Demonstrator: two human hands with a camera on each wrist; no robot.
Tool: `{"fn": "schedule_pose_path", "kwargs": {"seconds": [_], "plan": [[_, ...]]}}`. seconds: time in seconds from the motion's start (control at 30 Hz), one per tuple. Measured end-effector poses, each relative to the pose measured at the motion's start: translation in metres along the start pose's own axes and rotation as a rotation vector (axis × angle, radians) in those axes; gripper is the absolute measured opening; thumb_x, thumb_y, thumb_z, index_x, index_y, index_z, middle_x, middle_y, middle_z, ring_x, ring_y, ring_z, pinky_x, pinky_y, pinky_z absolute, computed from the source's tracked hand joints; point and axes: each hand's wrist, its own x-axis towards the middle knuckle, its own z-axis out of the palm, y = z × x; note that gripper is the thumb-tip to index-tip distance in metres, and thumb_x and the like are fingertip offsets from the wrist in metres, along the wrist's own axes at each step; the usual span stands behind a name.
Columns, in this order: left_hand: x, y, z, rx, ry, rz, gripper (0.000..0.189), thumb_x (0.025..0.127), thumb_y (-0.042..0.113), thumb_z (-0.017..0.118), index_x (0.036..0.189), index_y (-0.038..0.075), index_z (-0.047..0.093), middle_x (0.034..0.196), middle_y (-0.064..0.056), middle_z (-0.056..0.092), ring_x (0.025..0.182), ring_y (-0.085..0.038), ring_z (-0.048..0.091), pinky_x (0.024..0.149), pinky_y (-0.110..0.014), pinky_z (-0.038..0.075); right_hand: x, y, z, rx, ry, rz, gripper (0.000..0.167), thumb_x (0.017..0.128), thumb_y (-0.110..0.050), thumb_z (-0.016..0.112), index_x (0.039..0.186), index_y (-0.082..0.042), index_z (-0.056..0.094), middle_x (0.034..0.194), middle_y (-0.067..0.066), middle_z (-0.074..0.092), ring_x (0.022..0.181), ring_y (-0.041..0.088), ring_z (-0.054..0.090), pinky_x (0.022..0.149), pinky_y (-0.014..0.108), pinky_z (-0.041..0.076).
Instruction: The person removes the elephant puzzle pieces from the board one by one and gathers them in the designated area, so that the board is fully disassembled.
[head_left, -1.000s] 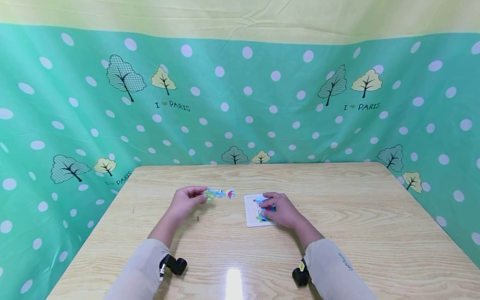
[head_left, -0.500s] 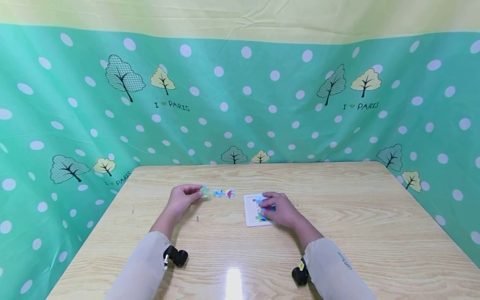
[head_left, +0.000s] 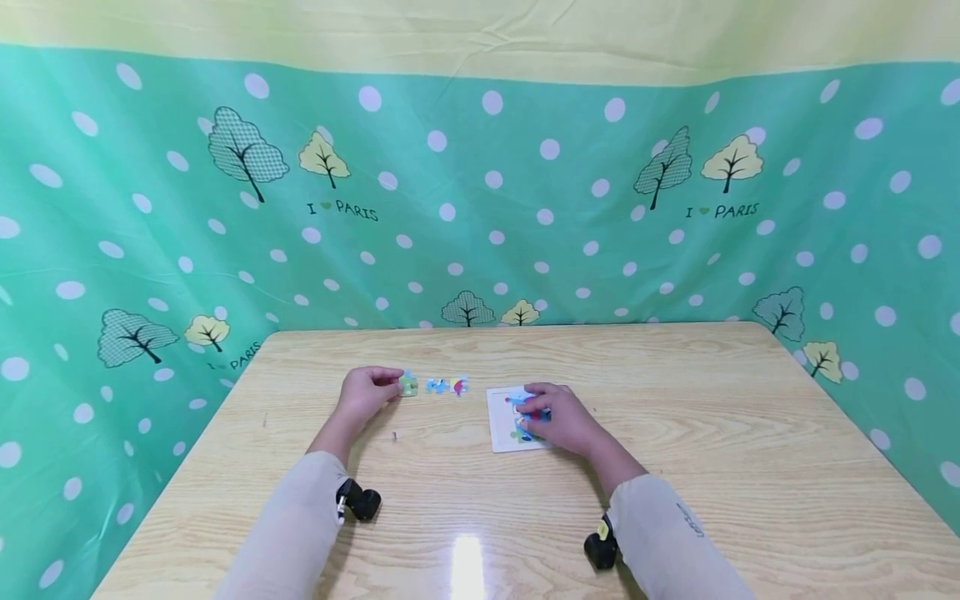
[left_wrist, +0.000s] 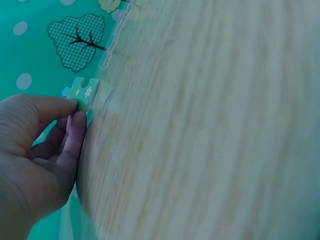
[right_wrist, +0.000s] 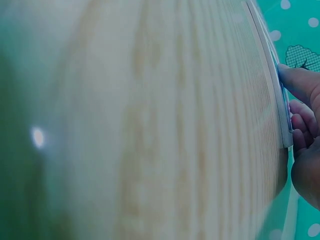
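In the head view my left hand pinches a green jigsaw puzzle piece by its left edge, between thumb and fingertips. The left wrist view shows this puzzle piece with small white flowers, tilted up from the wood. Right of it lie a blue puzzle piece and a yellow one with red. My right hand rests on a white puzzle tray, fingertips and thumb touching the coloured pieces in it. The hand hides the tray's right part. In the right wrist view the thumb presses on the tray.
The wooden table ends at a green dotted cloth hanging behind it. A tiny dark bit lies below my left hand. Black wrist cameras sit at both cuffs. Light glares off the table's front.
The left hand has drawn the green puzzle piece a little to the left, away from the blue piece, and turned it more upright. The right hand has stayed on the tray.
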Motion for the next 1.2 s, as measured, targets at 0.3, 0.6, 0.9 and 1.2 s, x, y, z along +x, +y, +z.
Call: {"fn": "schedule_pose_path", "kwargs": {"seconds": [0.3, 0.6, 0.9, 1.2], "plan": [[0.004, 0.000, 0.003, 0.097, 0.023, 0.037, 0.022, 0.089, 0.005, 0.069, 0.111, 0.002, 0.071, 0.103, -0.012, 0.069, 0.086, -0.018, 0.065, 0.071, -0.025, 0.055, 0.001, 0.000, -0.001, -0.006, 0.002, -0.009, 0.023, 0.085, -0.015, 0.077, 0.108, -0.014, 0.076, 0.140, 0.008, 0.053, 0.133, 0.034, 0.037, 0.109, 0.050, 0.032], [0.004, -0.002, 0.005, 0.105, 0.043, 0.042, 0.021, 0.088, 0.007, 0.070, 0.109, 0.003, 0.072, 0.101, -0.010, 0.069, 0.088, -0.020, 0.065, 0.073, -0.027, 0.055, 0.001, 0.000, -0.001, 0.001, -0.003, 0.013, 0.023, 0.085, -0.015, 0.077, 0.108, -0.014, 0.076, 0.140, 0.005, 0.053, 0.133, 0.032, 0.037, 0.110, 0.049, 0.032], [-0.005, 0.000, 0.004, -0.046, 0.026, 0.030, 0.028, 0.088, 0.007, 0.071, 0.115, 0.002, 0.069, 0.106, -0.013, 0.067, 0.083, -0.017, 0.065, 0.068, -0.026, 0.055, 0.001, -0.001, 0.000, 0.028, -0.005, 0.027, 0.023, 0.085, -0.014, 0.077, 0.107, -0.014, 0.076, 0.140, 0.005, 0.052, 0.132, 0.031, 0.038, 0.110, 0.047, 0.033], [-0.018, 0.012, 0.009, -0.102, 0.006, 0.065, 0.031, 0.088, 0.009, 0.072, 0.117, 0.000, 0.068, 0.109, -0.013, 0.066, 0.094, -0.020, 0.062, 0.077, -0.027, 0.054, 0.000, -0.001, 0.000, 0.030, -0.002, 0.026, 0.023, 0.085, -0.015, 0.077, 0.108, -0.014, 0.076, 0.140, 0.005, 0.052, 0.132, 0.031, 0.038, 0.110, 0.046, 0.032]]}}
